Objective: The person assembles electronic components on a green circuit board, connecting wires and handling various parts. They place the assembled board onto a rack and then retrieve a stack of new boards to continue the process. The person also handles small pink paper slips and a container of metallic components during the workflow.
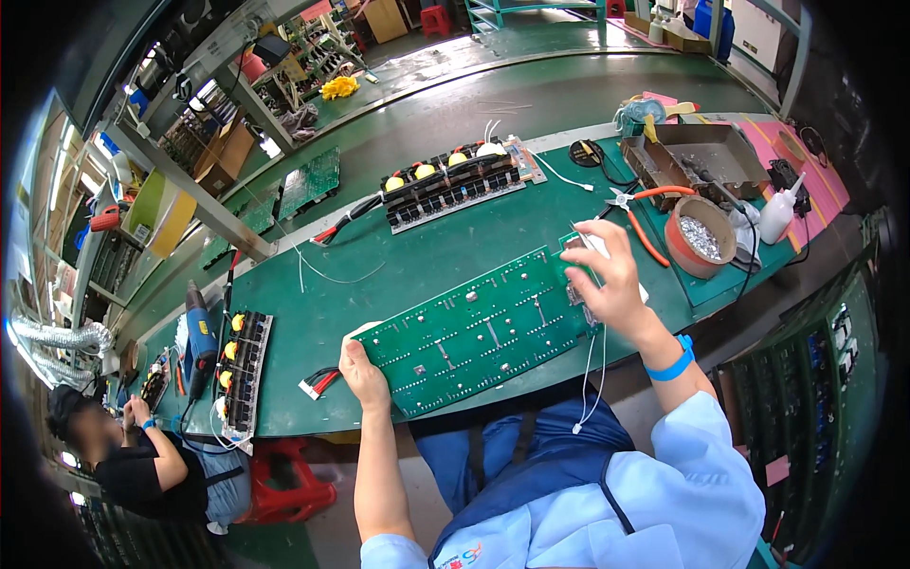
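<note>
A long green circuit board [474,327] lies tilted in front of me with its solder side up. My left hand [365,376] is closed on its left end, thumb on top. Over the board's right end, my right hand [611,278] is curled with thumb and forefinger bent toward a small attached part with metallic areas. What those fingers pinch, if anything, is too small to make out. From that end a thin white cable [604,365] hangs down to a small white connector. A red and black cable with a white plug [310,388] sticks out beside my left hand.
A board with yellow-topped parts [450,185] lies behind, another [244,370] at left beside a blue heat gun [199,332]. Orange-handled pliers [649,223], a round tub of metal bits [700,237], a tray [701,161] and a white bottle [780,213] stand right. A co-worker [152,455] sits left.
</note>
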Motion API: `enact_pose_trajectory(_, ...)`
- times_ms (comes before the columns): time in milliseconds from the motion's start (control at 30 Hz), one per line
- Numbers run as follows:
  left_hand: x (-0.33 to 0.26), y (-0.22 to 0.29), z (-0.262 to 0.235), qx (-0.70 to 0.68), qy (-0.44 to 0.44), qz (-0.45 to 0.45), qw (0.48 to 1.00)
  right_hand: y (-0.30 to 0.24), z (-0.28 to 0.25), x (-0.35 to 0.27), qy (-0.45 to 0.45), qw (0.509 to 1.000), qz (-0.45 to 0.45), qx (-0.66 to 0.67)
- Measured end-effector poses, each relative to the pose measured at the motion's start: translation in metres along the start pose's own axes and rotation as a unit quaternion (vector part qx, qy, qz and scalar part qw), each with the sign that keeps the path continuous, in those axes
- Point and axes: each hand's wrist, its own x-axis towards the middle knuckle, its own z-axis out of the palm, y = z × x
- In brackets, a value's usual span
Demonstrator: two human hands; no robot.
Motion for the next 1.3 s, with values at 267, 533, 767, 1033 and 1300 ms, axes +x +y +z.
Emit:
enact_pose_trajectory(267,-0.007,-0.004,-0.003,0.005,0.015,0.059,0.998,-0.010,0.007,-0.003,-0.020,0.996,0.084,-0.025)
enact_pose_trajectory(533,-0.009,0.004,0.001,0.006,0.023,0.066,0.998,-0.036,0.016,-0.009,-0.054,0.987,-0.127,-0.083)
enact_pose_trajectory(767,-0.009,0.003,-0.001,-0.006,0.014,0.051,0.999,-0.038,0.024,-0.019,-0.101,0.982,-0.122,-0.108)
enact_pose_trajectory(1033,-0.011,0.005,-0.001,0.004,0.013,0.042,0.999,-0.034,0.018,-0.014,-0.070,0.987,-0.095,-0.113)
enact_pose_trajectory(1300,-0.008,0.005,0.000,0.000,0.016,0.054,0.998,-0.030,0.022,-0.013,-0.060,0.984,-0.081,-0.144)
